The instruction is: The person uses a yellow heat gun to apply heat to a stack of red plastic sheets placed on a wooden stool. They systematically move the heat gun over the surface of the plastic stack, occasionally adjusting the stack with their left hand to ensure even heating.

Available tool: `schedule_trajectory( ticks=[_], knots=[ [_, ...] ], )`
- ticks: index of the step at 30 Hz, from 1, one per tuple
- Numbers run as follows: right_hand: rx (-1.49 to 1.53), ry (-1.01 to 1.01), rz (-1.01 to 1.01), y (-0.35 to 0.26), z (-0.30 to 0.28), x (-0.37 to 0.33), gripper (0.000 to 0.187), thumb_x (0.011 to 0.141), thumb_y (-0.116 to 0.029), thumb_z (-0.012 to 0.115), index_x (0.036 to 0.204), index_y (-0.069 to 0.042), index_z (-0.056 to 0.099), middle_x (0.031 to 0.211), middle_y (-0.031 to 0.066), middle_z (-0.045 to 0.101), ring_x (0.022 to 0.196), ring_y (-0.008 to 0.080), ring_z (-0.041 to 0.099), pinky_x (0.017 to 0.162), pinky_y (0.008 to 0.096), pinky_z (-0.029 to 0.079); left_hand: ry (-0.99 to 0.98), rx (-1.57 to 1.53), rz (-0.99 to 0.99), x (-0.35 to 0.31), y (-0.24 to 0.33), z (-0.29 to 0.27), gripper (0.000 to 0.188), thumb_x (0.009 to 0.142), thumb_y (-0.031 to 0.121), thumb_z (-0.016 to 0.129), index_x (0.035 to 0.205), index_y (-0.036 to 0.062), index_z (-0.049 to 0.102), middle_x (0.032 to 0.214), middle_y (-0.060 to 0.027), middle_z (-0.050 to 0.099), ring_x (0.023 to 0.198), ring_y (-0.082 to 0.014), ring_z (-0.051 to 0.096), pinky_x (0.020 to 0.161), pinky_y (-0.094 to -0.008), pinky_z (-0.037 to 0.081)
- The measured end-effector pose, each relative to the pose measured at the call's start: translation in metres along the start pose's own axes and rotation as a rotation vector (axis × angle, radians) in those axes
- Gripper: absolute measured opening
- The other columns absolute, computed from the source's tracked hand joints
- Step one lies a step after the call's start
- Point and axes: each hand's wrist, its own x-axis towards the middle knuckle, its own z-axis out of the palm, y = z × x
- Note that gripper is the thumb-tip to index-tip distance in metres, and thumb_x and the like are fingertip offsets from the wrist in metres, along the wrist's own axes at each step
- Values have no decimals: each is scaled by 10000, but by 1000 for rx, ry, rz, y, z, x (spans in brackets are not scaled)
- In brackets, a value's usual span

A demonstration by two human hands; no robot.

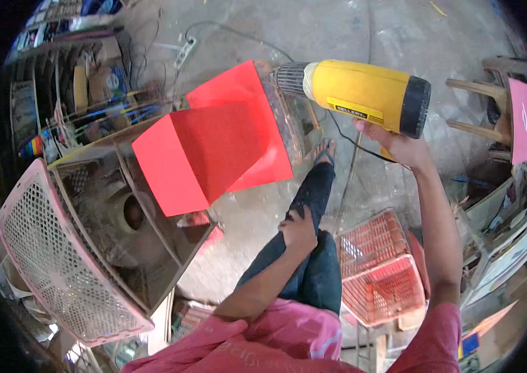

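My right hand [400, 146] is wrapped round the handle of a yellow heat gun [363, 87] with a black rear cap. Its ribbed metal nozzle points left, close to the upper right edge of a bent red sheet [170, 165]. That sheet has a flat part and a raised, folded panel facing me; its material I cannot make out. Partly hidden behind it is a worn wooden stand [288, 118]. My left hand [299, 233] lies on my lower leg with its fingers apart, holding nothing.
At left stand a wooden cabinet [164, 242] and a pink-rimmed perforated plastic panel [68, 261]. A red plastic crate [378, 267] sits by my right side. An upturned wooden stool [481, 99] is at far right. Cables and a power strip [184, 53] lie on the floor.
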Motion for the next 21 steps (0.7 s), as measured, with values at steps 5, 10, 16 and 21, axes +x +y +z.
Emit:
schedule_trajectory(
  ticks=[5, 10, 16, 21],
  knots=[
    [-192, -326, -70, -10, -32, 26, 388, 723, -170, 809, 1054, -52, 645, 1001, 68, 676, 916, 171, 628, 826, 314, 493, -146, -90, -6, 16, 6, -46, 892, 750, 438, 708, 1460, 144, 257, 1388, -272, 352, 1132, -476, 515, 950, -550, 414],
    [-327, -555, -49, -29, -68, 47, 422, 668, -124, 824, 1045, -52, 650, 1025, 91, 683, 964, 177, 635, 874, 333, 486, -268, -371, -3, 28, 2, -60, 874, 781, 500, 647, 1467, 133, 248, 1427, -288, 319, 1218, -501, 433, 1006, -557, 361],
    [112, -442, 411, -91, -57, 97, 286, 781, -6, 725, 1054, -27, 645, 946, 61, 689, 878, 148, 642, 756, 277, 515, -304, -703, -4, 42, 1, -104, 806, 786, 522, 610, 1434, 145, 314, 1395, -284, 376, 1232, -412, 466, 1020, -470, 398],
    [38, -620, 425, -146, -78, 156, 320, 743, 1, 754, 1043, -27, 646, 931, 77, 690, 840, 165, 652, 711, 272, 520, -130, -1140, -63, 61, 25, -81, 711, 795, 487, 610, 1367, 104, 430, 1310, -256, 490, 1194, -392, 506, 988, -447, 427]
  ],
)
